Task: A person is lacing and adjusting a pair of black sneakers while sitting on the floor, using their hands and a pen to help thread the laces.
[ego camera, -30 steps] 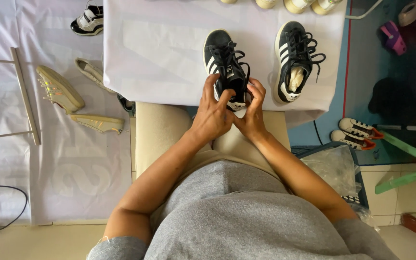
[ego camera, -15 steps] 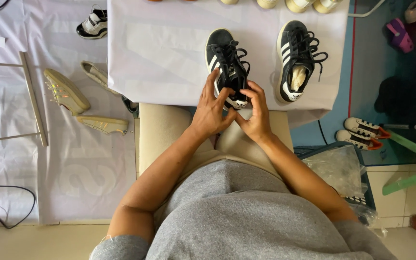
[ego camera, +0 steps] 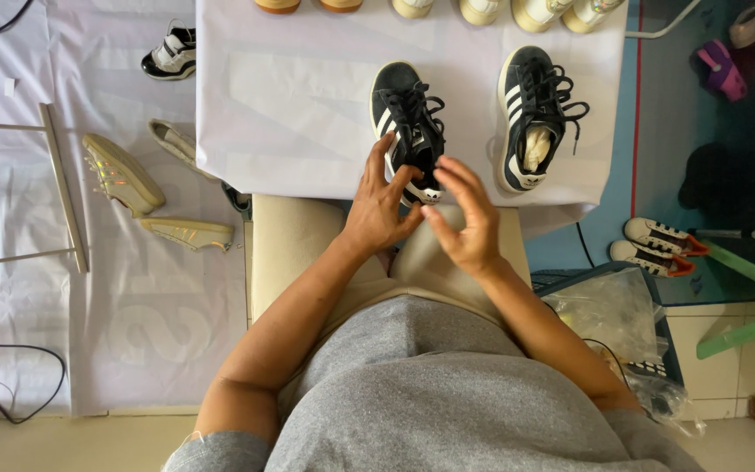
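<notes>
- The black sneaker with white stripes [ego camera: 408, 131] is lying on the white-covered desk [ego camera: 290, 105], toe pointing away from us, heel end at the near edge just above our lap.
- Starting at the far left, we are seeing a black and white shoe [ego camera: 170, 54] and three pale shoes [ego camera: 120, 173] lying on the white sheet on the floor beside a thin metal frame [ego camera: 63, 183], all well apart from our hands.
- Our left hand [ego camera: 377, 205] is resting against the left side of the sneaker's heel, thumb and fingers spread around it in a loose hold rather than a tight clamp.
- Our right hand [ego camera: 465, 214] is hovering just beside the heel on the other side, fingers apart and curled, and it is gripping nothing.
- We are judging this as the handling step on the heel of the sneaker; whether the laces are being worked we cannot tell.
- Any next move is calling for both hands to close on the heel, since only one is touching it.
- Further right, its partner sneaker [ego camera: 530, 118] is lying on the desk with pale paper stuffed inside.
- At the far right, a white pair with red trim [ego camera: 657, 245] is sitting on the floor near a clear plastic bag [ego camera: 609, 306].
</notes>
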